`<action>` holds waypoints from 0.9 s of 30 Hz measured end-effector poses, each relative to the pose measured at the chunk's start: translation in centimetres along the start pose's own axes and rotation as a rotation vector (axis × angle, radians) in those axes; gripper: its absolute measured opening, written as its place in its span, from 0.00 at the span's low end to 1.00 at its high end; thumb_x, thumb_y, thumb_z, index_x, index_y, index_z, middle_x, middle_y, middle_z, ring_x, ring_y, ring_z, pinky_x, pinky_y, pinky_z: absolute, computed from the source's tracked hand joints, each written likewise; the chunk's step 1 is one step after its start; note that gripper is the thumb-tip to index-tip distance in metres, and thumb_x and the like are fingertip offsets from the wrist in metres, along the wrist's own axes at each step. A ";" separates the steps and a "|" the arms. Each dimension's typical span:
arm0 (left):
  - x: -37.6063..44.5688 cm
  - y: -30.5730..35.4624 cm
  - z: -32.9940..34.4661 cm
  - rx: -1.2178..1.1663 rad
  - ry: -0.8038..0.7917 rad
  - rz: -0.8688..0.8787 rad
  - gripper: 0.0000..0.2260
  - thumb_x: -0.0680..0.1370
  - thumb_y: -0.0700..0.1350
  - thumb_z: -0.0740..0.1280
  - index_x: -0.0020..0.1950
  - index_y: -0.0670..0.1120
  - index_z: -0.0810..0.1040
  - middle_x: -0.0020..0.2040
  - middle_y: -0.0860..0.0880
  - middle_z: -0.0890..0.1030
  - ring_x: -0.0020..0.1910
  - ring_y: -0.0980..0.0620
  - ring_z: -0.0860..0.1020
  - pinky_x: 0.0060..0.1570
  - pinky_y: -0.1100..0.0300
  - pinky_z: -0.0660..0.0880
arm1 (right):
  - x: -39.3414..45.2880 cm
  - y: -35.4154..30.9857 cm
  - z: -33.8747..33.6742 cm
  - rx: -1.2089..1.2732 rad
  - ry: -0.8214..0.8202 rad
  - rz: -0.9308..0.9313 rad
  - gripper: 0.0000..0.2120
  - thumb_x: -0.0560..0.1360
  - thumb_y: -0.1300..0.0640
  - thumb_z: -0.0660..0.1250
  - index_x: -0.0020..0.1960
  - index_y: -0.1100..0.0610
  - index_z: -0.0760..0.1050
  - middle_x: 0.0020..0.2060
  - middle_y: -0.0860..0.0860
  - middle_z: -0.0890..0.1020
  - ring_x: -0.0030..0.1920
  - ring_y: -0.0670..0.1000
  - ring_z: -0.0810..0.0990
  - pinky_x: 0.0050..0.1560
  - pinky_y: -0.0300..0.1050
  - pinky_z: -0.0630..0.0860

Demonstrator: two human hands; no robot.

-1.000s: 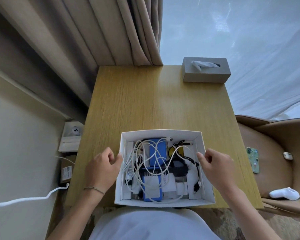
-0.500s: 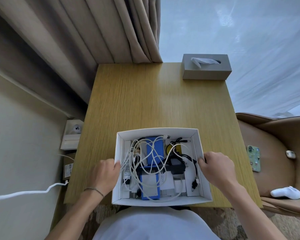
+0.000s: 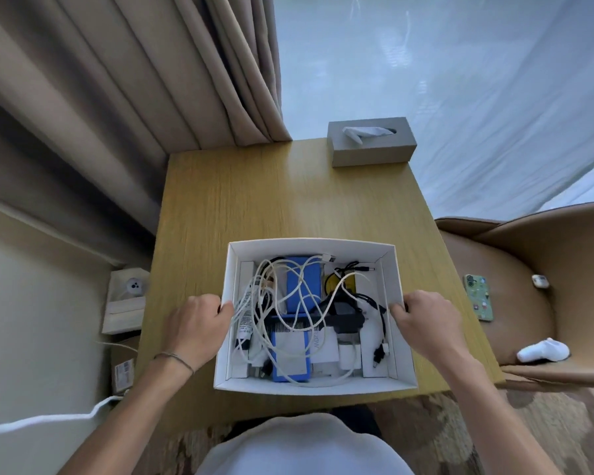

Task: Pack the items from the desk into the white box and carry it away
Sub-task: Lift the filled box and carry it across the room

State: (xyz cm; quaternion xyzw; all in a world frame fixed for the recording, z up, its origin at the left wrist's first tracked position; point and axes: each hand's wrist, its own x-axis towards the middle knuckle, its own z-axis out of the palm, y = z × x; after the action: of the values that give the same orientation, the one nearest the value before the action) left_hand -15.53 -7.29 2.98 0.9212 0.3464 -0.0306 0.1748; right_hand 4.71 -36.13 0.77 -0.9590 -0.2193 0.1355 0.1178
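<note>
I see the wooden desk (image 3: 254,200) with the white box (image 3: 309,246) near its front edge, full of cables (image 3: 288,296). My left hand (image 3: 196,323) grips its left wall. My right hand (image 3: 426,320) grips its right wall.

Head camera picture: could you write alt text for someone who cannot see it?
Two hands, left and right, grip the side walls of an open white box of tangled cables on a wooden desk, with a grey tissue box at its far corner.
</note>
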 end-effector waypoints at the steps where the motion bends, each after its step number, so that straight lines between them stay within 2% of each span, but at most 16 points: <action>1: 0.4 -0.3 -0.1 0.001 -0.005 0.034 0.24 0.81 0.47 0.63 0.26 0.48 0.60 0.22 0.53 0.58 0.21 0.54 0.56 0.25 0.63 0.53 | -0.6 -0.2 0.0 0.007 0.011 0.026 0.26 0.77 0.54 0.67 0.25 0.53 0.57 0.19 0.46 0.60 0.21 0.47 0.57 0.25 0.39 0.54; 7: 2.0 -1.2 -0.9 0.009 -0.046 0.239 0.25 0.79 0.46 0.64 0.25 0.49 0.58 0.21 0.54 0.57 0.20 0.54 0.55 0.25 0.63 0.52 | -5.3 -0.9 0.1 0.012 0.071 0.225 0.25 0.77 0.54 0.67 0.27 0.54 0.58 0.21 0.47 0.62 0.22 0.49 0.58 0.25 0.40 0.54; 13: 2.0 0.3 -0.8 0.020 -0.124 0.432 0.25 0.79 0.46 0.64 0.24 0.49 0.59 0.20 0.55 0.57 0.20 0.53 0.56 0.24 0.64 0.53 | -11.9 -0.1 0.0 0.056 0.161 0.419 0.22 0.77 0.51 0.65 0.27 0.56 0.63 0.22 0.51 0.71 0.23 0.52 0.67 0.25 0.42 0.58; 17: 0.8 2.8 -0.7 0.045 -0.173 0.557 0.25 0.77 0.44 0.64 0.22 0.49 0.57 0.18 0.54 0.56 0.18 0.55 0.55 0.22 0.65 0.51 | -17.3 0.9 0.3 0.142 0.198 0.563 0.21 0.77 0.52 0.65 0.28 0.56 0.63 0.24 0.52 0.70 0.24 0.51 0.65 0.26 0.44 0.58; 23: -2.6 7.0 0.8 0.110 -0.215 0.706 0.24 0.79 0.48 0.62 0.24 0.46 0.62 0.21 0.49 0.66 0.22 0.49 0.64 0.26 0.60 0.56 | -26.3 2.6 1.0 0.207 0.261 0.764 0.22 0.76 0.53 0.65 0.27 0.54 0.62 0.21 0.48 0.65 0.22 0.49 0.60 0.24 0.42 0.56; 27: -7.1 10.3 1.7 0.153 -0.213 0.849 0.24 0.80 0.50 0.61 0.25 0.47 0.61 0.22 0.50 0.65 0.22 0.51 0.62 0.25 0.60 0.57 | -33.6 3.8 2.1 0.232 0.309 0.903 0.21 0.76 0.53 0.65 0.28 0.54 0.62 0.21 0.48 0.64 0.22 0.49 0.60 0.25 0.41 0.56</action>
State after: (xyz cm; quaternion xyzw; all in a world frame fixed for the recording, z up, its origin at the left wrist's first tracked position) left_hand -14.13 -19.49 5.70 0.9838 -0.0856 -0.0762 0.1381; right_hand -23.63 -54.30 4.68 -0.9477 0.2551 0.0528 0.1843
